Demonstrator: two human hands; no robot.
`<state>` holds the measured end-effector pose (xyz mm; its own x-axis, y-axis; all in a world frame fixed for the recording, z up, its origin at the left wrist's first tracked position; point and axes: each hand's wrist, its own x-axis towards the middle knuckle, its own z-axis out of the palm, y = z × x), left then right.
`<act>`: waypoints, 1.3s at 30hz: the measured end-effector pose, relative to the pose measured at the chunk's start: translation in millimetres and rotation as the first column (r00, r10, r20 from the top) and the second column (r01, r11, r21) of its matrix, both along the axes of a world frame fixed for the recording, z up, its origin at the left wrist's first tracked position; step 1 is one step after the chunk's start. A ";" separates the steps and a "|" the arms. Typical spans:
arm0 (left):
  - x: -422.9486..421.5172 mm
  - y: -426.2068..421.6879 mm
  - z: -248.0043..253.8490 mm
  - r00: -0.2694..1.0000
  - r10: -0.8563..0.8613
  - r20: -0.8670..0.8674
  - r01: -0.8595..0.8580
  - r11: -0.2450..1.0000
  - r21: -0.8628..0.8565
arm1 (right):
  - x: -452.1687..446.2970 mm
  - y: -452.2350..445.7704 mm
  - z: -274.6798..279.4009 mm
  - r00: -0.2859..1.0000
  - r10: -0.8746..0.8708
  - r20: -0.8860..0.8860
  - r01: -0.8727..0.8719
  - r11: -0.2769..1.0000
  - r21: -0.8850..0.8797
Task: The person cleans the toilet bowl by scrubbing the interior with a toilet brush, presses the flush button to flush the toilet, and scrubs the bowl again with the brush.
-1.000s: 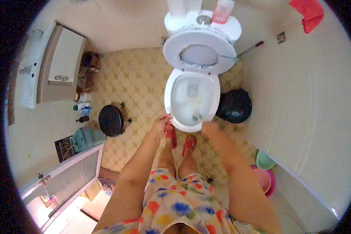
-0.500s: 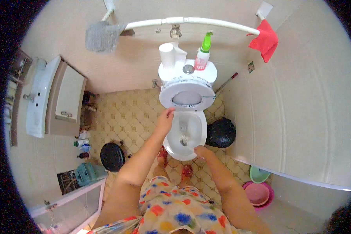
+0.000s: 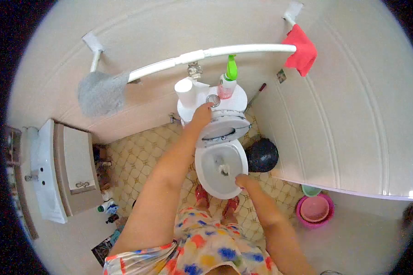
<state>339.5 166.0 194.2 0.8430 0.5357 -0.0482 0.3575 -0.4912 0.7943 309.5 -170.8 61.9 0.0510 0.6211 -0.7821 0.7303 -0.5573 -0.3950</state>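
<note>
My left hand (image 3: 202, 115) reaches over the toilet tank (image 3: 239, 101), its fingertips at the round flush button (image 3: 213, 100). The raised toilet lid and seat (image 3: 243, 124) stand just beside that hand. My right hand (image 3: 246, 181) is at the right rim of the toilet bowl (image 3: 215, 185), its fingers curled in. Whatever those fingers hold, if anything, is hidden. Low in the bowl shows a small white and dark patch that I cannot make out. On the tank are a white paper roll (image 3: 185, 92) and a spray bottle with a green top (image 3: 228, 85).
Right of the toilet stands a black bin (image 3: 262, 155). A white rail (image 3: 243, 48) crosses above the tank, with a grey cloth (image 3: 102, 95) and a red cloth (image 3: 302, 52). A sink (image 3: 46, 174) is at left; a pink basin (image 3: 315, 209) lies at right.
My left hand has moved from beside the seat hinge up to the flush button on the tank. My right hand stays by the bowl's right rim. The view has shifted and tilted.
</note>
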 end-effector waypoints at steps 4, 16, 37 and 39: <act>9.4 5.0 -7.7 0.993 -0.050 -0.106 0.038 0.993 -0.115 | 10.9 32.0 75.6 0.897 -0.437 -0.068 0.422 0.891 -0.164; 31.1 36.4 -56.3 0.935 -0.349 -0.060 0.354 0.928 0.120 | 26.8 39.2 45.6 0.985 -0.148 0.091 0.149 0.989 -0.001; 48.7 29.3 -40.4 0.790 -0.364 -0.493 0.533 0.806 0.258 | 17.1 69.7 69.6 0.995 -0.057 0.081 0.069 0.985 -0.159; 48.7 30.0 -50.1 0.818 -0.350 -0.456 0.495 0.833 0.248 | 15.7 68.0 73.9 0.964 -0.258 0.068 0.266 0.950 -0.166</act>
<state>388.2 196.0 144.1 0.9407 0.1717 -0.2925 0.2822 -0.8745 0.3944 325.3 -102.8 135.8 0.2312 0.4375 -0.8690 0.5639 -0.7881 -0.2467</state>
